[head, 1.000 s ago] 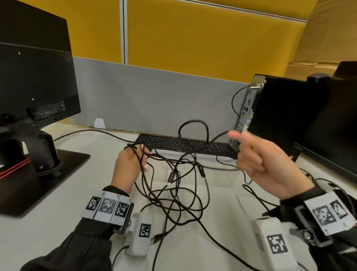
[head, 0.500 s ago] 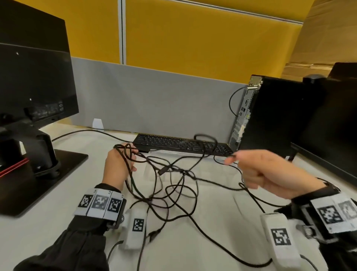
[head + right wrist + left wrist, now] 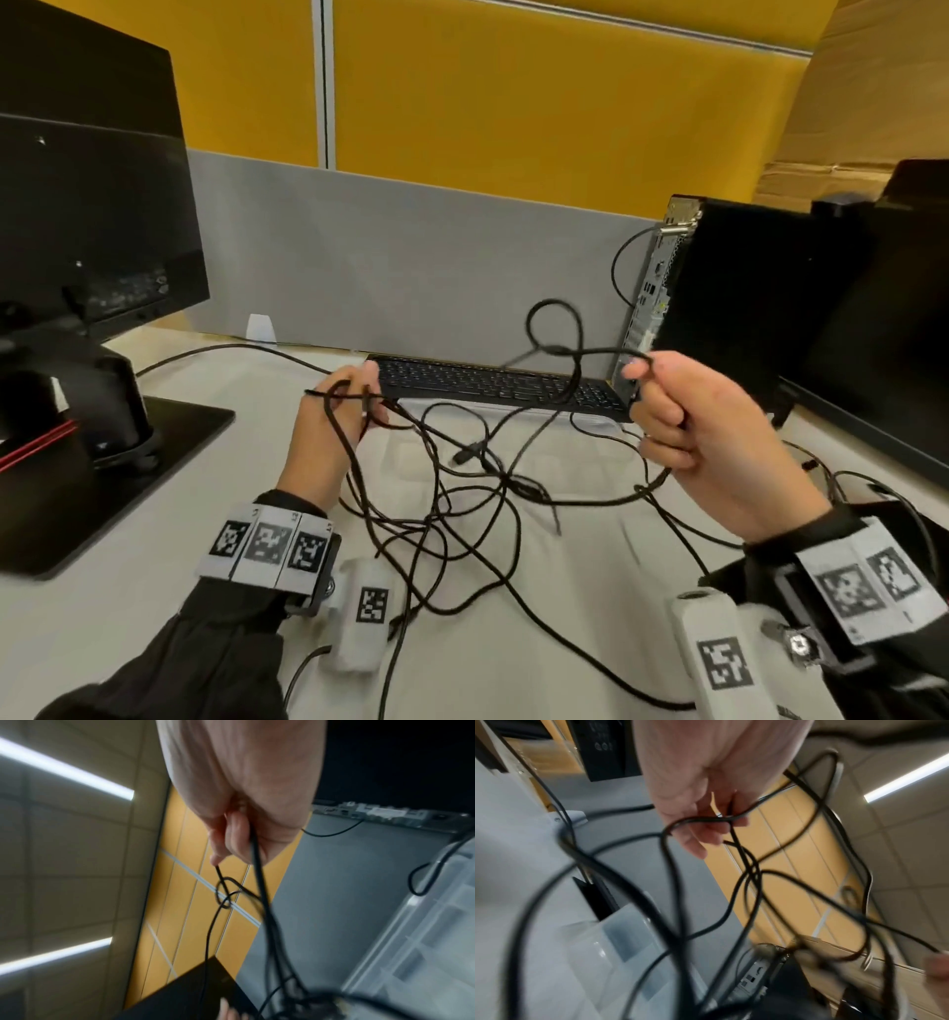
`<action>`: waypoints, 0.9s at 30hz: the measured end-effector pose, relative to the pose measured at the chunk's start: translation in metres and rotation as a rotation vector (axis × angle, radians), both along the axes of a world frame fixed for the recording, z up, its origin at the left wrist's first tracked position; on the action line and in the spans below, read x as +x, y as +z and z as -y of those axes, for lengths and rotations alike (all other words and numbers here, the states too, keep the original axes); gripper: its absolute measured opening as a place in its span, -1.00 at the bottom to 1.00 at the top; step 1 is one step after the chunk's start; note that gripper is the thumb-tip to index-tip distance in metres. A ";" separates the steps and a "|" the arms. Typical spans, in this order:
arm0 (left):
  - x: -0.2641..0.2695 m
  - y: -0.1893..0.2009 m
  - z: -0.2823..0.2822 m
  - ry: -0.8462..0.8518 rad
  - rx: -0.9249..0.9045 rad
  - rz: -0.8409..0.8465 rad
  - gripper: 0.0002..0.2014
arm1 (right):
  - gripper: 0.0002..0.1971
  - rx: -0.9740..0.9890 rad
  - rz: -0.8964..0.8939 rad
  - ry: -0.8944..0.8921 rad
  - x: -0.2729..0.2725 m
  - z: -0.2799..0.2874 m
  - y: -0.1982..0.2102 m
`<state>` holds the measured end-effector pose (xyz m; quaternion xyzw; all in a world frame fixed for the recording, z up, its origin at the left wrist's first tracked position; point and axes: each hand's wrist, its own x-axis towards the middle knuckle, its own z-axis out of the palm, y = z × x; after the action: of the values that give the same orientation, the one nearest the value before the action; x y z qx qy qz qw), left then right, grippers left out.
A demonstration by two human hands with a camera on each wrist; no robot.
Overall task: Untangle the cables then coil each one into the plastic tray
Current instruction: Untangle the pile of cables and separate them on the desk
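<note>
From the head view I see both hands raised over the desk (image 3: 77, 632), the black cables (image 3: 462, 493) one loose snarl between them. My left hand (image 3: 328, 437) has its fingers curled round several strands; my right hand (image 3: 693, 437) pinches one strand, with a loop knotted just beyond its fingertips. The clear tray (image 3: 590, 462) lies under the snarl, before the keyboard (image 3: 493, 383); I see nothing coiled in it, so I judge untangling barely started and all coiling left.

On the left wrist view, the fingers (image 3: 700, 833) hook a bundle of loops, more strands hanging blurred below.

On the right wrist view, finger and thumb (image 3: 231, 841) clamp a strand, a small knot (image 3: 226, 894) just past them, the tray at right.
</note>
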<state>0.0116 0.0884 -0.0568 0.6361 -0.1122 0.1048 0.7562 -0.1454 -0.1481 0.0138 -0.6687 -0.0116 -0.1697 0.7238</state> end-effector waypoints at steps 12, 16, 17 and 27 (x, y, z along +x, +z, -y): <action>-0.048 0.011 0.015 -0.451 0.110 0.268 -0.34 | -0.70 -0.333 -0.184 0.236 0.012 -0.050 -0.007; -0.046 0.009 0.013 -0.492 0.169 0.274 -0.36 | -0.69 -0.359 -0.208 0.265 0.015 -0.061 -0.010; -0.047 0.010 0.013 -0.498 0.171 0.270 -0.40 | -0.70 -0.356 -0.209 0.266 0.015 -0.063 -0.010; -0.047 0.011 0.009 -0.432 0.259 0.319 -0.81 | -0.71 -0.684 -0.181 0.181 0.010 -0.073 -0.007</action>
<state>-0.0356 0.0798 -0.0457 0.6640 -0.3748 0.0248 0.6465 -0.1351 -0.0748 0.0072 -0.8807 -0.0627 -0.0313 0.4685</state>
